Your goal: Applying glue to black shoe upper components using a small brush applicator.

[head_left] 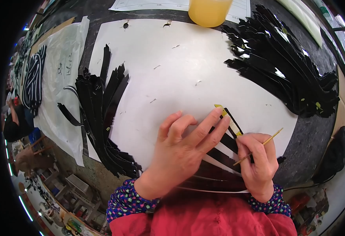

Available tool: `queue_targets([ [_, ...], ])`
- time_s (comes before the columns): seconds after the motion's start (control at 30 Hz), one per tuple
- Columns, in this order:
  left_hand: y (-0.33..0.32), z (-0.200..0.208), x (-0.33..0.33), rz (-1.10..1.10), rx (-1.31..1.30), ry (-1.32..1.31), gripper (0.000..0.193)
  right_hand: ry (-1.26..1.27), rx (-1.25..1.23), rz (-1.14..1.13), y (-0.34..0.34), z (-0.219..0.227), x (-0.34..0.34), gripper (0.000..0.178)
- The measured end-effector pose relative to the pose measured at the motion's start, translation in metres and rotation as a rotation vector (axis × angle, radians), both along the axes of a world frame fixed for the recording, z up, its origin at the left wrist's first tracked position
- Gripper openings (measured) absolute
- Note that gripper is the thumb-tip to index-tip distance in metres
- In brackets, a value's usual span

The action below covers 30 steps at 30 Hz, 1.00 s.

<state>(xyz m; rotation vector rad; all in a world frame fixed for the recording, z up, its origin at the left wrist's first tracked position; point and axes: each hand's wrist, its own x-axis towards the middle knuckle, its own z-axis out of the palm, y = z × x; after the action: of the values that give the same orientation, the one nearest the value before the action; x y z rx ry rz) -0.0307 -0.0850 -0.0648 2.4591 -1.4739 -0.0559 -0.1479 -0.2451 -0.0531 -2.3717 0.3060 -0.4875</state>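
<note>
My left hand [182,151] lies spread over the white board [160,59], fingers stretched out. Its foremost fingertips rest on the end of a narrow black strip with a yellow and pale section [234,126]. My right hand [258,161] is closed around a thin yellowish stick [272,135], which slants up to the right. Its thumb and fingers also meet the lower end of the yellow section. Below and between my hands, several dark strips [219,157] fan out toward my red apron [204,216]; my left hand partly covers them.
Bundled black strips [97,98] lie along the board's left edge. A bigger pile of black strips [282,67] is at the far right. A container of yellow liquid [209,13] stands at the far edge. Further left are a plastic bag [64,74] and striped fabric [34,82].
</note>
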Motion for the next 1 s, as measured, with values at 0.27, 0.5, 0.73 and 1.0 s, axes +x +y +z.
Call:
queue_targets([
  [0.27, 0.0013, -0.0005, 0.0004, -0.002, -0.008, -0.012, 0.061, 0.001, 0.017, 0.008, -0.0004, -0.0003, -0.0004, 0.035],
  [0.5, 0.0008, -0.0013, 0.0020, 0.009, -0.035, 0.015, 0.064, -0.005, -0.004, 0.008, -0.0005, -0.0015, -0.0006, 0.035],
  [0.73, 0.0018, -0.0002, 0.0019, 0.012, -0.038, 0.020, 0.066, -0.004, 0.009, 0.011, -0.0003, -0.0021, -0.0008, 0.035],
  [1.0, 0.0013, -0.0009, 0.0016, 0.014, -0.037, 0.014, 0.066, 0.008, 0.037, 0.032, -0.0013, -0.0013, -0.0026, 0.035],
])
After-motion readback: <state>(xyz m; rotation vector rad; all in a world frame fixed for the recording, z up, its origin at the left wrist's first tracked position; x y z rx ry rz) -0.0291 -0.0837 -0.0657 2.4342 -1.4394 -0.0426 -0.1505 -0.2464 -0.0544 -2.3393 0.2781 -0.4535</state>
